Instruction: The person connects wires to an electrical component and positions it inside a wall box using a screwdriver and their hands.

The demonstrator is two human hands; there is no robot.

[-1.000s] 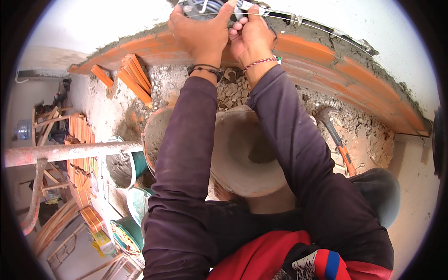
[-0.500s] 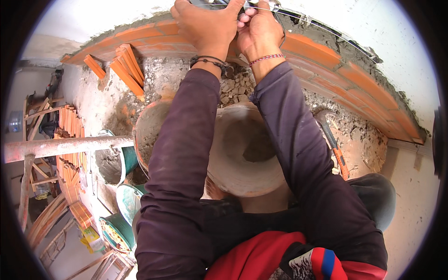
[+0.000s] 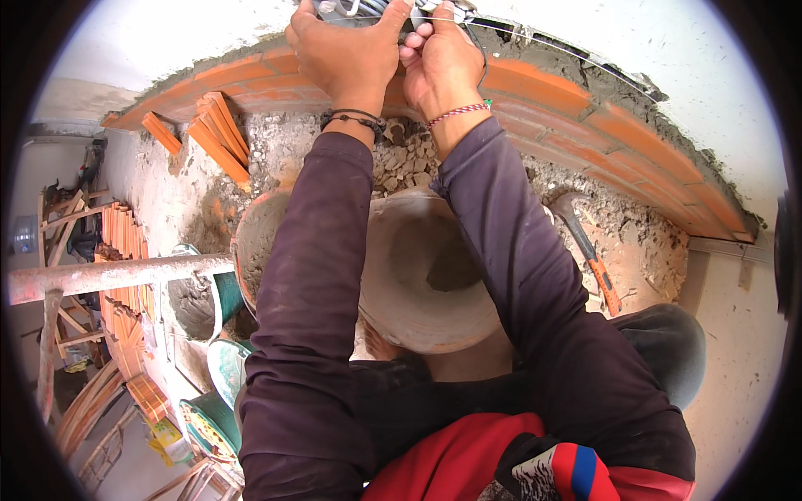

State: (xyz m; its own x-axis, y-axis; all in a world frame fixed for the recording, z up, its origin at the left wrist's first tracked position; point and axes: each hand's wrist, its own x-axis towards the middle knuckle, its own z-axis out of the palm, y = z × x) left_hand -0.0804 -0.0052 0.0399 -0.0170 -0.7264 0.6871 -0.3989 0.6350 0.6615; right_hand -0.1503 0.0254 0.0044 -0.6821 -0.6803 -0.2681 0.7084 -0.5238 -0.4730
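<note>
At the top edge, my left hand (image 3: 347, 54) is closed round a bundle of grey cables (image 3: 368, 10), which the frame partly cuts off. Right beside it, my right hand (image 3: 447, 71) pinches with curled fingers at the same bundle; what exactly lies between those fingertips is hidden. A thin dark wire (image 3: 484, 63) hangs down past the right wrist. Both hands are above a low wall of orange bricks (image 3: 535, 88) with grey mortar along its top. A taut white string (image 3: 576, 57) runs along that top edge from near my right hand.
Between my forearms stands a large round tub (image 3: 409, 309) with mortar in its bottom. A hammer (image 3: 589, 255) with an orange grip lies to the right. Loose bricks (image 3: 219, 134), mortar buckets (image 3: 194, 301), rubble (image 3: 405, 159) and a horizontal pole (image 3: 125, 271) are around me.
Both hands have shifted a little left along the wall top, and more of the grey cables shows between them. The whole view has also drifted slightly.
</note>
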